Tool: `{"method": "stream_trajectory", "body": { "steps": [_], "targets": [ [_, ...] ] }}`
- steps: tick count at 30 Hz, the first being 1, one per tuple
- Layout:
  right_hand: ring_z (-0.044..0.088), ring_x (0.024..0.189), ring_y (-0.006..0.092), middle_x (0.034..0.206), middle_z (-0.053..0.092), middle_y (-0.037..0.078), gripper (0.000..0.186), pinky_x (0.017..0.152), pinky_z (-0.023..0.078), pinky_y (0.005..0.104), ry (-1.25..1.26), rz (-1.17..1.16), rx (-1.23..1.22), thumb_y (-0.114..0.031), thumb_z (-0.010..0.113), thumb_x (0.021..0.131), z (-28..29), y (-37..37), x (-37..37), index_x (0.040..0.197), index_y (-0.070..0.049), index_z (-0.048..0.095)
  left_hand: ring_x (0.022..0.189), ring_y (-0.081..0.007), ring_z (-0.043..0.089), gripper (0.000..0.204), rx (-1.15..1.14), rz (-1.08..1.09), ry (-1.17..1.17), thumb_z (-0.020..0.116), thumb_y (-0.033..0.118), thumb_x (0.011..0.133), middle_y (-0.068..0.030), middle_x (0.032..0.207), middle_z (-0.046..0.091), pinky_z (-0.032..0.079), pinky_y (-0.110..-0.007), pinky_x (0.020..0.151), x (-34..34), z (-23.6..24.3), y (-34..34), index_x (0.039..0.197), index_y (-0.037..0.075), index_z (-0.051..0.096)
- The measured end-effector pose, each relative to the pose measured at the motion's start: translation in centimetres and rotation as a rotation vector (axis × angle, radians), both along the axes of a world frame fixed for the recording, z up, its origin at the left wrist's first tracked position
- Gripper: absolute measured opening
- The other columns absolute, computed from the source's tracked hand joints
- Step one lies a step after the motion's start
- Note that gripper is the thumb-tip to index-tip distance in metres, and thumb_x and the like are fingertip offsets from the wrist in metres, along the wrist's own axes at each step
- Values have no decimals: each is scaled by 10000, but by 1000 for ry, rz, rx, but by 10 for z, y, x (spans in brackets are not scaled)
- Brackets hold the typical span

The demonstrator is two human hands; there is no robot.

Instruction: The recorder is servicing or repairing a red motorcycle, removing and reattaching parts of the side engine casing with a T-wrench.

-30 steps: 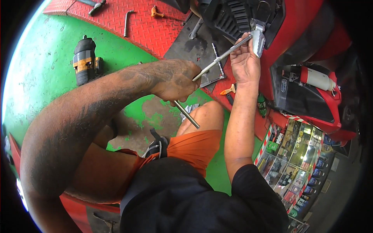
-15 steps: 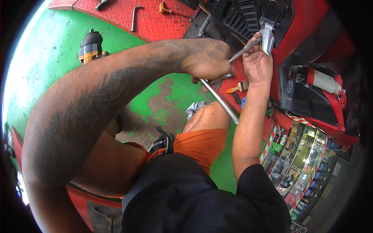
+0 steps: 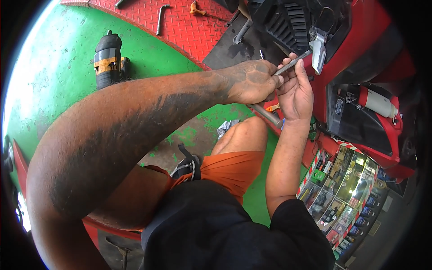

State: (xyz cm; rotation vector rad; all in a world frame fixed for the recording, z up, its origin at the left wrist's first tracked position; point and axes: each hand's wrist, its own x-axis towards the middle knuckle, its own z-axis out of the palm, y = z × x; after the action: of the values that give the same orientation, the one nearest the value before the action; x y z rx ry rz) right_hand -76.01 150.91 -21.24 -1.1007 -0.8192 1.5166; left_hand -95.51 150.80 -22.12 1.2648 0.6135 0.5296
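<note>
Floor (image 3: 67,63): bright green, with worn grey-brown patches
Tread plate (image 3: 193,33): red, in a raised diamond pattern
Power tool (image 3: 107,63): black, with a yellow-orange band around it
Tool handle (image 3: 194,8) on the plate: orange
Metal bar (image 3: 269,114): silver-grey
Footpeg (image 3: 318,53): bright silver
Vehicle body (image 3: 370,19): glossy red, with black ribbed panel (image 3: 297,22)
Bottle (image 3: 379,103): white, with red at one end
Shirt (image 3: 234,229): plain black
Shorts (image 3: 231,168): plain orange
Display case (image 3: 310,170): edges taped in slanting red-and-white stripes; items (image 3: 318,175) inside green, red, yellowish
Crumpled cloth (image 3: 226,128) by knee (image 3: 252,135): pale grey
</note>
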Motion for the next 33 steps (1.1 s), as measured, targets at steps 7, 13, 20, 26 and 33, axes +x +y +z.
{"method": "stream_trajectory", "body": {
  "steps": [7,13,20,26,33],
  "targets": [
    [648,928,191,1054,667,111,284,816,529,324,-280,167,-22,-215,544,976,-17,-20,11,1167,-9,584,618,-117,525,339,-60,-96,135,406,295,1018,-19,722,506,461,-299,600,-16,-23,-10,1074,-18,522],
    [621,844,104,957,682,47,278,729,494,243,-892,544,-262,-179,644,907,-111,-34,59,1149,-46,608,667,-99,489,277,-52,-138,382,432,276,1018,4,710,475,457,-274,647,-91,-31,-8,974,23,535],
    [653,891,344,930,691,131,290,758,519,434,-1196,1384,33,-184,767,720,-313,-144,-63,975,-89,668,645,-97,530,272,228,-192,824,409,305,1001,-2,698,487,451,-268,555,-107,-21,9,932,77,539],
    [655,933,334,929,682,130,247,782,530,454,-1092,1813,461,-119,621,784,-331,-215,-153,1030,-112,647,747,-230,623,285,321,-139,964,435,257,989,-129,821,614,492,-402,716,-101,-8,-2,1081,37,591],
    [663,873,360,915,674,145,244,727,531,484,-893,1956,696,-225,534,821,-377,-279,-177,1003,-92,627,900,-361,628,216,323,-197,1049,486,193,949,-193,878,638,485,-444,787,-123,-26,-26,971,6,589]
  ]
}}
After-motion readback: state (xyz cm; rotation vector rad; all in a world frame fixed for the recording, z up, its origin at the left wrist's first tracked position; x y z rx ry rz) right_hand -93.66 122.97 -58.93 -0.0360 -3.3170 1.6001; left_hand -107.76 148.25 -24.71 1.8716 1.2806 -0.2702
